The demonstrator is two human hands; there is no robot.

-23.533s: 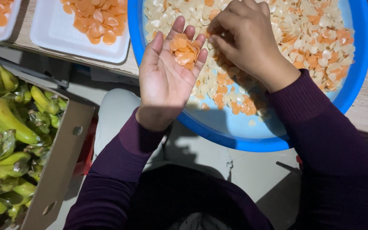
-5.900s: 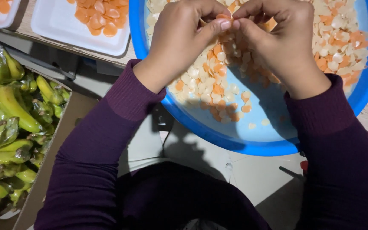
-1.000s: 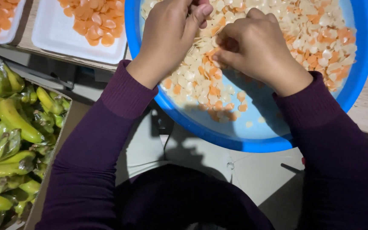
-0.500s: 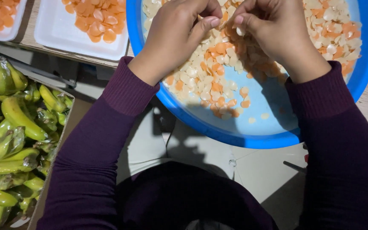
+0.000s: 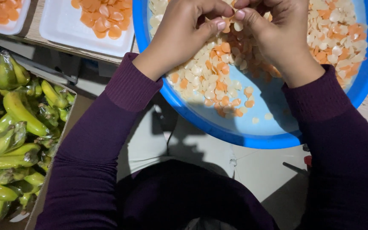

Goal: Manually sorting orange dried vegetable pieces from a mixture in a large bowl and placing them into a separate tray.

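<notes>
Both hands meet at 12 o'clock over blue basin (image 5: 218,123): left hand (image 5: 184,34) & right hand (image 5: 277,32), fingers curled, pinching one pale chip (image 5: 237,25) btwn them.

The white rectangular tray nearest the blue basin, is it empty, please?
No, the white rectangular tray holds a heap of orange slices at its far end.
</notes>
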